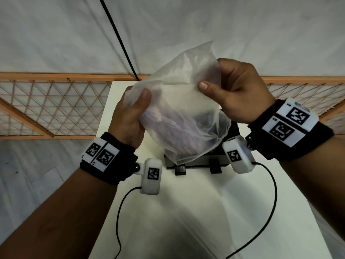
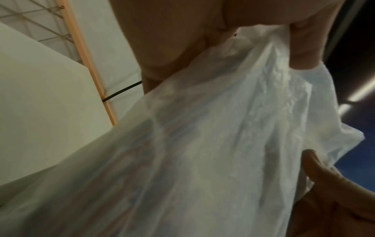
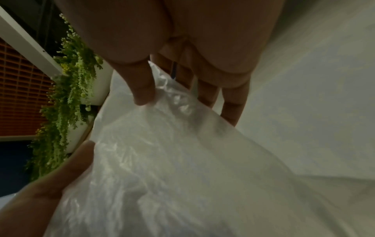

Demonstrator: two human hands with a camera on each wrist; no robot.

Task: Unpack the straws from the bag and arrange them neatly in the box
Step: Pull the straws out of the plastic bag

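Observation:
A cloudy translucent plastic bag [image 1: 179, 113] hangs in the air above the table, held by both hands. Pale purple straws [image 1: 164, 126] show faintly through its lower left side. My left hand [image 1: 134, 109] grips the bag's left edge, thumb on top. My right hand [image 1: 225, 85] pinches the upper right edge between thumb and fingers. Under the bag sits a dark box [image 1: 197, 161] with two black latches at its front, mostly hidden by the bag. In the left wrist view the bag [image 2: 202, 152] fills the frame; in the right wrist view the bag [image 3: 172, 168] hangs below the fingers [image 3: 142, 86].
The white table [image 1: 186, 212] stretches toward me with bare surface in front of the box. A wooden lattice panel [image 1: 52, 107] stands behind it on both sides. A black cable [image 1: 119, 38] runs up the white backdrop. Thin black wires hang from both wrist cameras.

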